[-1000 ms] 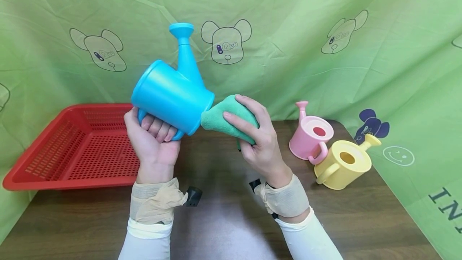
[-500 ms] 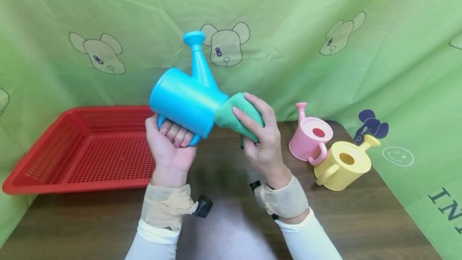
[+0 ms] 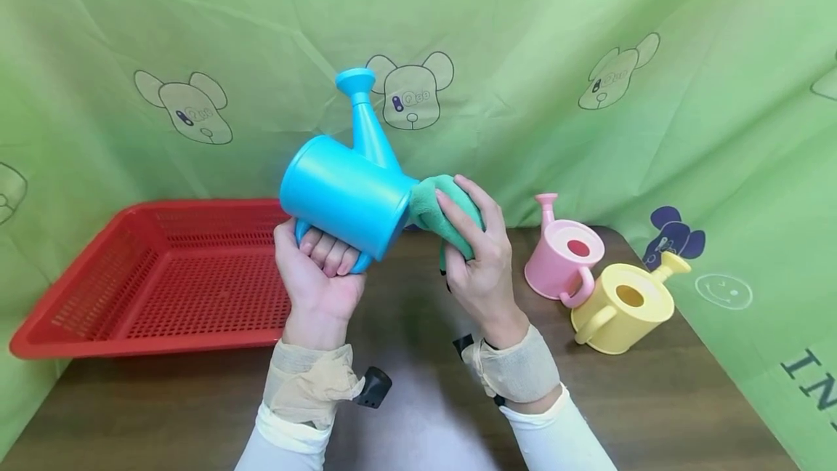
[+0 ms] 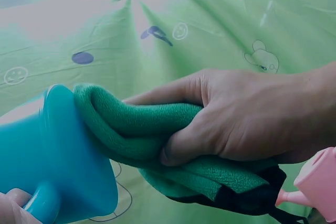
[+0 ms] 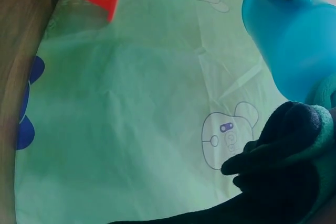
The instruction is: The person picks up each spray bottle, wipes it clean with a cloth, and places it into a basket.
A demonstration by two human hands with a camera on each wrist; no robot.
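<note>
Head view is giving us the action: the left hand (image 3: pixel 319 289) is gripping the blue watering can (image 3: pixel 343 195) by its handle (image 3: pixel 362 263), fingers wrapping right around it. That can is hanging in the air above the brown table (image 3: pixel 157 402), tilting over with its spout (image 3: pixel 371 137) pointing upward. What looks like its base end is facing the right hand (image 3: pixel 485 260), and the handle hold is probably leaving that end free for contact.

And the right hand is pinching a green cloth (image 3: pixel 434 206) between thumb and fingers! Left wrist view is showing folds bunching up, the cloth touching the can's near end; that thick wad is likely serving as a soft pad between fingers and plastic. The left hand is seemingly steadying the can against the cloth's push.

Out on the right, the pink watering can (image 3: pixel 546 265) and the yellow watering can (image 3: pixel 617 325) are standing upright, close together; whether they're touching, the angle isn't telling. The red basket (image 3: pixel 163 344) is sitting on the left, so the side placements are presumably keeping the middle free for both hands.
</note>
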